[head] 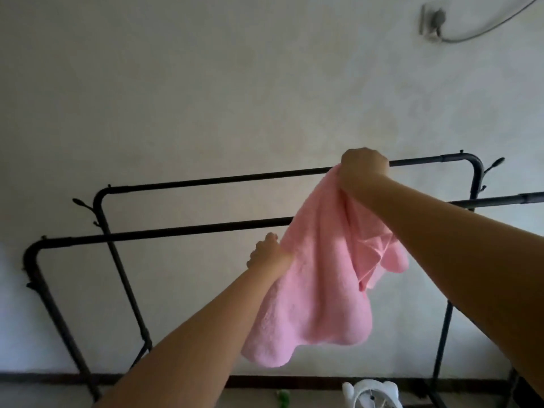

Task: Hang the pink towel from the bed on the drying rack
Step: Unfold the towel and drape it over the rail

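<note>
The pink towel hangs bunched in the air in front of the black drying rack, which has two long horizontal bars. My right hand grips the towel's top edge, raised to the height of the far bar. My left hand holds the towel's left edge, just below the near bar. The towel's lower part dangles loose, and part of the near bar is hidden behind it.
A pale wall stands right behind the rack, with a socket and cable at the upper right. On the floor under the rack sit a white rounded object and a small green thing. A dark skirting strip runs along the wall's base.
</note>
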The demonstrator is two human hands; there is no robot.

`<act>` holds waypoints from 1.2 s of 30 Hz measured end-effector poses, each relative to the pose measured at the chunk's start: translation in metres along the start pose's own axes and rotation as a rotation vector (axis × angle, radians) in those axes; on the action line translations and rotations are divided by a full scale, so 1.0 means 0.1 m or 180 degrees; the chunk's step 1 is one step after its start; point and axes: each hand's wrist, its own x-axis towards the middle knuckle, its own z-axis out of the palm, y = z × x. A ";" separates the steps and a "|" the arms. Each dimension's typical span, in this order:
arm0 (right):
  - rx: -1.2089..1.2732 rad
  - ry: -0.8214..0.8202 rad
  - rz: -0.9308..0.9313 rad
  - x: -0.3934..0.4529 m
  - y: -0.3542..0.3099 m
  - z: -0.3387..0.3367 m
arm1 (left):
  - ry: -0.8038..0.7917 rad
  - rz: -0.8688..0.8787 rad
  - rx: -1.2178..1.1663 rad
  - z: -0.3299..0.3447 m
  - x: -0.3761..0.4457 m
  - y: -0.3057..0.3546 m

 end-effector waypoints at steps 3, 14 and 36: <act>0.0125 -0.0126 -0.0155 -0.08 -0.21 0.11 | 0.0669 0.0334 -0.0370 -0.07 0.04 0.19; 0.0779 -0.0707 -0.0646 -0.29 -0.76 0.27 | 0.0785 0.0990 -0.0185 -0.15 0.40 0.17; 0.2003 -0.1111 -0.0232 -0.61 -0.84 1.28 | 0.1906 0.0758 -0.1122 -0.71 0.57 -0.26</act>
